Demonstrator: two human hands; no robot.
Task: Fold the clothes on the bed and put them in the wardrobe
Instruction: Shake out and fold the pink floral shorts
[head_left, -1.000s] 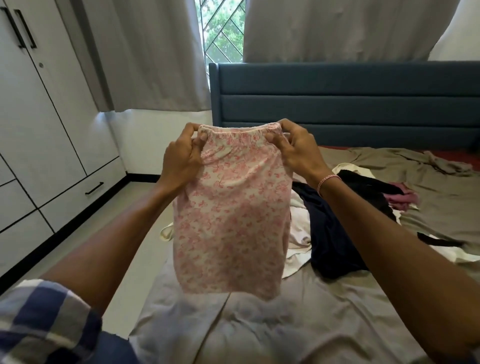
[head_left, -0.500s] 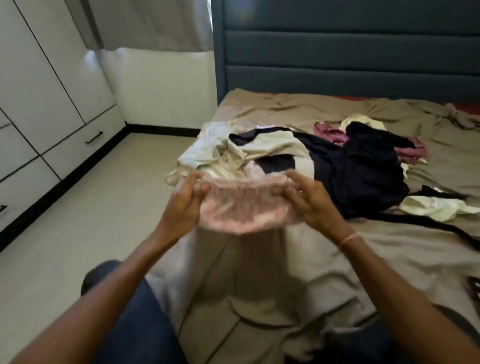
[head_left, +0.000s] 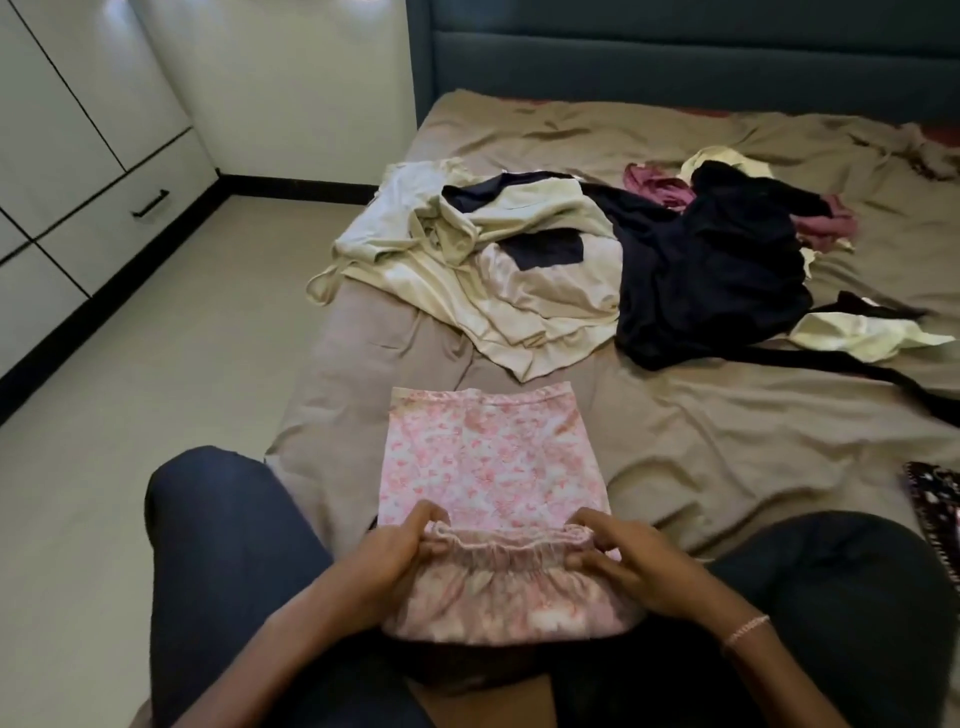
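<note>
Lying flat near the front edge of the taupe-sheeted bed (head_left: 701, 441), the pink floral cotton garment with a gathered elastic waistband (head_left: 493, 467) runs its long axis straight away from the person, hem toward the blue padded headboard (head_left: 675, 57), waistband raised at the lap. The left hand (head_left: 384, 561) pinches the waistband's left end between thumb and curled fingers. The right hand (head_left: 639, 566) pinches the right end likewise, so both are equally near and all the cloth lies beyond the grip. The next fold, I judge, carries the waistband forward toward the hem. The fabric looks thin, soft and lightly creased. Further up the bed lie a heap of cream clothes (head_left: 493, 270) and a dark navy garment (head_left: 717, 280), unfolded. The white wardrobe (head_left: 78, 130) stands to the left.
</note>
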